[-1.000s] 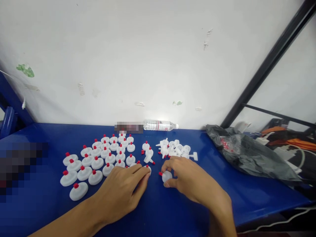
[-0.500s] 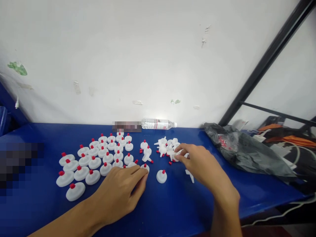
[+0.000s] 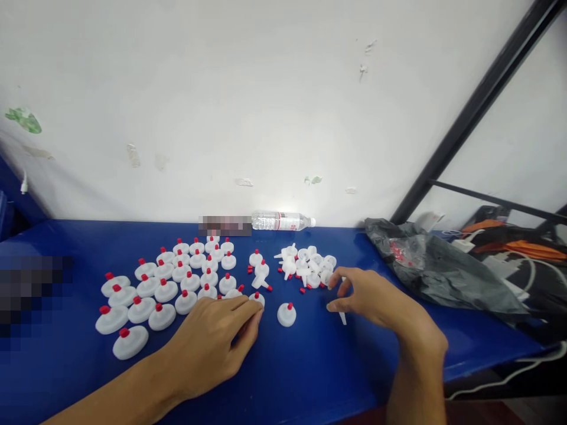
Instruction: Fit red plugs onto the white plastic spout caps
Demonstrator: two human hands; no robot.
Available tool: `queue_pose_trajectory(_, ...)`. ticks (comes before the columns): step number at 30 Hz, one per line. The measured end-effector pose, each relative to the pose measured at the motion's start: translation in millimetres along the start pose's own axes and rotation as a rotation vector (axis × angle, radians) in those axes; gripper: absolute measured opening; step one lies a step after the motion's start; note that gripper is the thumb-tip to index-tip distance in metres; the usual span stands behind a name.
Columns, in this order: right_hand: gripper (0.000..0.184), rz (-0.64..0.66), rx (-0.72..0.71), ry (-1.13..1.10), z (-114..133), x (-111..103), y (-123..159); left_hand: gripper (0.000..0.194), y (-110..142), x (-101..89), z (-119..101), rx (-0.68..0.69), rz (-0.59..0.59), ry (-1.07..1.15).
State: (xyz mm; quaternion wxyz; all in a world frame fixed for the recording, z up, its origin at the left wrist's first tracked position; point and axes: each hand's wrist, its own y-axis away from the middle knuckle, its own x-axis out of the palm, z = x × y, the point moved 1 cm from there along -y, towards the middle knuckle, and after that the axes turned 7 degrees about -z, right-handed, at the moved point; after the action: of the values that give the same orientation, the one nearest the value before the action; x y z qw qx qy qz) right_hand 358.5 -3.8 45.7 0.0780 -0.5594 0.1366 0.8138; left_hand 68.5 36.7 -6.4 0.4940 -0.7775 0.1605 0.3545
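Note:
My left hand (image 3: 224, 337) rests palm down on the blue table, fingers curled together. A white round nozzle cap with a red tip (image 3: 257, 299) shows just beyond its fingertips; whatever lies under the fingers is hidden. To the right, my right hand (image 3: 367, 295) has thumb and fingers apart, above a white nozzle piece (image 3: 342, 319) partly covered by the thumb. Left of that hand is a heap of white nozzle pieces (image 3: 305, 268), with small red tips (image 3: 303, 290) around it. One red-tipped white cap (image 3: 286, 314) stands alone between my hands.
Many upright red-tipped white caps (image 3: 162, 317) cover the left of the blue table (image 3: 283, 378). A clear plastic bottle (image 3: 281, 221) lies against the wall. On the right are a dark plastic bag (image 3: 460, 283), a small clear bag of red pieces (image 3: 405, 254) and cables.
My right hand has drawn away from the heap, right and slightly toward me, over the separate nozzle piece. My left hand stays almost in place. The whole view shifts slightly.

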Motion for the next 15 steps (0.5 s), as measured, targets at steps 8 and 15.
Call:
queue_pose_trajectory(8, 0.029, 0.019, 0.011, -0.002, 14, -2, 4, 0.017, -1, 0.4, -4, 0.008, -0.035, 0.039)
queue_pose_trajectory(15, 0.017, -0.044, -0.103, -0.06, 13, -1, 5, 0.018, -2, 1.2, -3, 0.015, -0.028, 0.019)
